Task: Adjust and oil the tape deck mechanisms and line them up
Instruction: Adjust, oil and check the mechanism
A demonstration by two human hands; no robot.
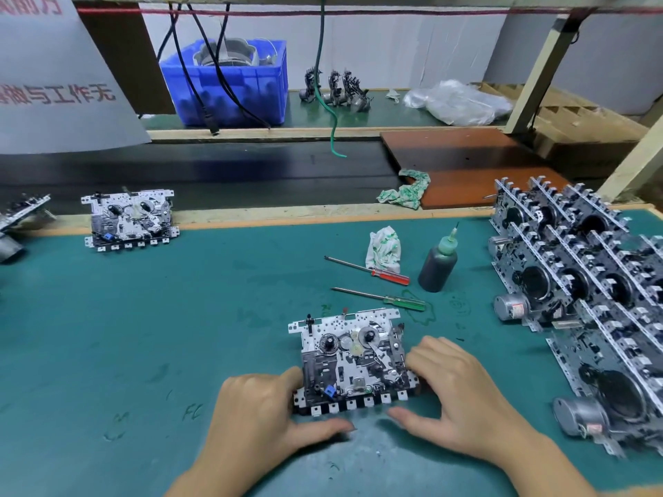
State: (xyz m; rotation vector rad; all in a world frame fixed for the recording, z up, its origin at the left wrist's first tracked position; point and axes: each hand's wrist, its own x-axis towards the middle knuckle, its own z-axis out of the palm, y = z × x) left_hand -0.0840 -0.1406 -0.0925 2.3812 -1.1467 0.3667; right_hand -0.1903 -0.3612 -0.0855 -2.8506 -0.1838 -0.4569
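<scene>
A metal tape deck mechanism (pixel 353 356) lies flat on the green mat near the front. My left hand (pixel 262 410) holds its left edge, fingers on the side and thumb stretched along the front. My right hand (pixel 452 389) holds its right edge the same way. A dark oil bottle (pixel 438 265) with a green nozzle stands upright behind it. Two screwdrivers lie beside the bottle, one with a red handle (pixel 389 274) and one with a green handle (pixel 403 302). Another mechanism (pixel 131 218) lies at the mat's far left edge.
Several mechanisms (pixel 581 281) stand in rows on the right. A crumpled rag (pixel 384 247) lies by the screwdrivers, another rag (pixel 407 190) on a brown board. A black conveyor belt (pixel 215 174) runs behind the mat. A blue bin (pixel 229 84) sits beyond it.
</scene>
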